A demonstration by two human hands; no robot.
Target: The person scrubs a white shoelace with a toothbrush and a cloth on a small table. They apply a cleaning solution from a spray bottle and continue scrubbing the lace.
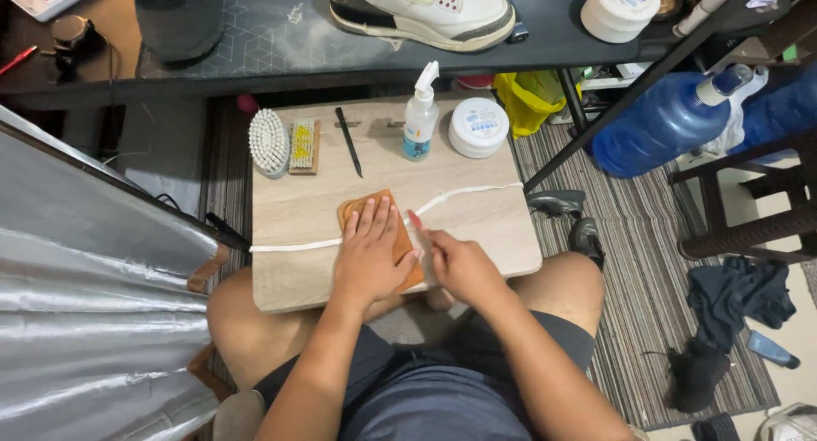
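A long white shoelace lies across a small light wooden lap table. An orange-brown cloth rests on the lace near the table's middle. My left hand lies flat on the cloth, fingers spread. My right hand is just right of the cloth, fingers pinched on a small red-tipped thing beside the lace; what it is cannot be made out.
At the table's far edge stand a white brush, a small yellow-bristled wooden brush, a black stick, a spray bottle and a white jar. A white sneaker sits on the dark desk beyond. A blue water jug lies right.
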